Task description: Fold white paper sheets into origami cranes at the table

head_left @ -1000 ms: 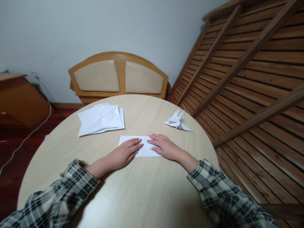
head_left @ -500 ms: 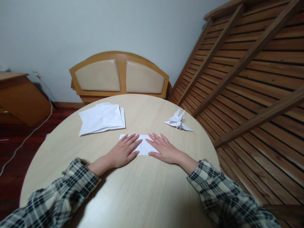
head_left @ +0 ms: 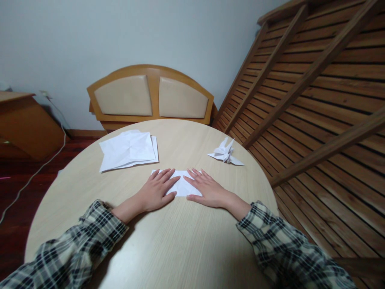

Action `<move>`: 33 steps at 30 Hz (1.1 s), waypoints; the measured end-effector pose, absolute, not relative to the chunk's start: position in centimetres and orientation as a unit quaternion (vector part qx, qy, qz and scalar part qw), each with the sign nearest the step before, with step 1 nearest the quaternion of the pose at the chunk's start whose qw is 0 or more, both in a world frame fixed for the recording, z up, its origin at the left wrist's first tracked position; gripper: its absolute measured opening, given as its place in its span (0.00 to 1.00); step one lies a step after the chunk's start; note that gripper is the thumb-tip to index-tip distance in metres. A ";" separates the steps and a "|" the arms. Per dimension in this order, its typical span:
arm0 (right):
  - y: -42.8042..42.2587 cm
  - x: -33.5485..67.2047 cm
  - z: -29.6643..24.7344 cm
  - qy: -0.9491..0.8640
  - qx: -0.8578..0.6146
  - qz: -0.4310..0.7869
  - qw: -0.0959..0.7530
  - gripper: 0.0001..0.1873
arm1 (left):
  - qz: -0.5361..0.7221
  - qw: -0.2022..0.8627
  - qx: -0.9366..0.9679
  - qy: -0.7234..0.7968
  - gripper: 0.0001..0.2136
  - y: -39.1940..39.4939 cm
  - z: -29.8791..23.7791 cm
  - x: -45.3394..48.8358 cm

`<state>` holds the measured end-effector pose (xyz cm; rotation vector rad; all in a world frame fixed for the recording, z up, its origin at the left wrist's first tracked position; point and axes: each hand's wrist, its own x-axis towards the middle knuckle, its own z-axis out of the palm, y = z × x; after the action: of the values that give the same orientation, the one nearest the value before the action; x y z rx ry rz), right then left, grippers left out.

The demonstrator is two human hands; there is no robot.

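Observation:
A folded strip of white paper (head_left: 182, 186) lies flat on the round table (head_left: 168, 241), its long side running left to right. My left hand (head_left: 157, 190) rests palm down over the paper's left part, fingers stretched out. Over the right part lies my right hand (head_left: 207, 189), also flat with its fingers spread. Only the middle of the paper shows between the two thumbs; both ends are mostly covered. Farther back on the right sits a white origami crane (head_left: 225, 152), apart from my right hand.
Several creased white sheets (head_left: 128, 148) lie stacked at the table's back left. Behind the table stands a wooden headboard (head_left: 155, 96) with padded panels. A slatted wooden frame (head_left: 300, 100) leans along the right side. A cable (head_left: 33, 176) runs over the floor at left.
My right-hand fingers have shifted slightly to the left on the paper. My left hand stays almost in place, and the paper has not visibly moved.

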<state>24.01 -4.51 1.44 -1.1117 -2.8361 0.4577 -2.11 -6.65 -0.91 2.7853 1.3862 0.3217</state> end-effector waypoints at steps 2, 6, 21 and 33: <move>-4.5 24.0 1.5 -0.919 -0.362 0.151 0.025 0.43 | 0.100 0.011 0.890 0.444 0.25 -6.6 -0.8 -2.1; -4.6 24.0 1.5 -0.918 -0.366 0.153 0.024 0.44 | 0.104 0.022 0.889 0.446 0.28 -6.5 -0.8 -2.1; -4.9 23.8 2.2 -0.906 -0.386 0.172 -0.017 0.46 | 0.056 0.048 0.892 0.445 0.31 -6.5 0.0 -2.1; -5.4 24.0 1.7 -0.929 -0.354 0.100 0.030 0.36 | 0.059 0.048 0.900 0.429 0.31 -5.9 -0.1 -2.9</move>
<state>24.03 -5.40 1.73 -1.0919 -2.8642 0.3072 -2.91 -5.92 -0.12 2.7438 1.3075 0.1808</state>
